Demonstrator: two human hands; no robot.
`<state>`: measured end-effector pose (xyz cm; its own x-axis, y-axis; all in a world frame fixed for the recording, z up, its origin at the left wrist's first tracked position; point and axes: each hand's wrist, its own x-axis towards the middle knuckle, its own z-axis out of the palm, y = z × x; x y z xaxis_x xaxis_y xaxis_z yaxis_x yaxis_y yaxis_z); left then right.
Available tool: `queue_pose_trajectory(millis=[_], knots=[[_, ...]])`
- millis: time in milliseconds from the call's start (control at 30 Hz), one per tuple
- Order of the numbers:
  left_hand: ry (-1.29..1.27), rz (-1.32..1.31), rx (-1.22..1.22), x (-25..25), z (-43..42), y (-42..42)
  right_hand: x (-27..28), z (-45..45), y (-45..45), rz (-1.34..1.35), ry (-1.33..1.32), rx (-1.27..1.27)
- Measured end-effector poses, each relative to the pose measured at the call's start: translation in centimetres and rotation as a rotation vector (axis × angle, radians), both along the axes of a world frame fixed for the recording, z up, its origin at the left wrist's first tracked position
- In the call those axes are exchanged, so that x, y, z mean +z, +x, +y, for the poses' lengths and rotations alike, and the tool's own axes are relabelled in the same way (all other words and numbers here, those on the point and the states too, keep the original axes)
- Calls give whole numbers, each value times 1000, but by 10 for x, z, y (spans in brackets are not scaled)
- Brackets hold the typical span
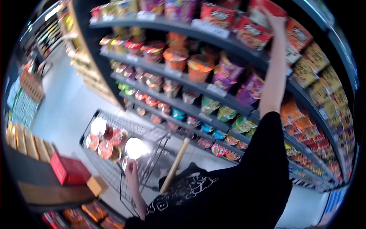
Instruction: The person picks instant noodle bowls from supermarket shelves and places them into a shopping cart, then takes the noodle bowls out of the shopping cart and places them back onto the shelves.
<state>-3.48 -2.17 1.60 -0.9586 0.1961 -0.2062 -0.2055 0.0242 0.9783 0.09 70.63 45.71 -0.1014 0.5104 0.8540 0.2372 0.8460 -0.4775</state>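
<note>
Between the dark grey metal shelves [190, 30] and the black wire shopping cart [114, 168], there is a narrow way of floor [183, 147]. The pale wooden pole [175, 164] stands in this way, slanting beside the cart.

Shop: shelves [183, 28] are displaying rows of instant noodle cups [200, 68] and packets [295, 114]
Aisle floor [72, 103]: a wire shopping cart [126, 128] is standing beside them

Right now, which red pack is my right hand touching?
The red pack directly above the one beside your forearm; your right hand lies on that alone.
</note>
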Motion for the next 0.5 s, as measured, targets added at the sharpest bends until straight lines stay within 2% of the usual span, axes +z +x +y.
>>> queue_pose_trajectory(millis=[33, 67, 100, 133, 167, 200, 233, 267, 300, 333, 367, 400, 433, 467, 500], knots=[[-72, -37, -22, -3, -3, -7, -1, 9, 7, -249, -12, -229], [-218, 11, -128, -50, -22, -26, 3, -3, 5, -509, 5, -442], [-217, 71, -148, -57, -22, -31, -7, -26, -2, -565, 4, -361], [-350, 50, -246, -78, -30, -46, -23, -55, 0, -341, 0, -329], [-330, 8, -259, -147, -45, -66, -43, -83, 8, -109, -22, -309], [-529, 96, -295, -180, -51, -81, -70, -154, 6, 141, 240, -86], [-466, -156, -261, -205, -55, -93, -102, -208, 3, 204, 253, 156], [-550, -281, -244, -196, -51, -99, -143, -239, 2, 123, 309, 110], [-581, -316, -229, -209, -54, -110, -181, -292, -1, 58, 174, 311], [-607, -344, -220, -231, -54, -117, -217, -334, 4, -131, 125, 380], [-617, -345, -115, -251, -52, -120, -271, -352, 5, -321, -22, 423], [-626, -342, -16, -264, -49, -123, -313, -375, 4, -392, -146, 646], [-528, -572, 141, -249, -36, -116, -350, -402, 9, -480, -248, 719], [-307, -776, 2, -278, -44, -123, -369, -427, 15, -550, -381, 791], [-247, -802, 124, -260, -31, -118, -395, -438, 19, -641, -352, 782]])
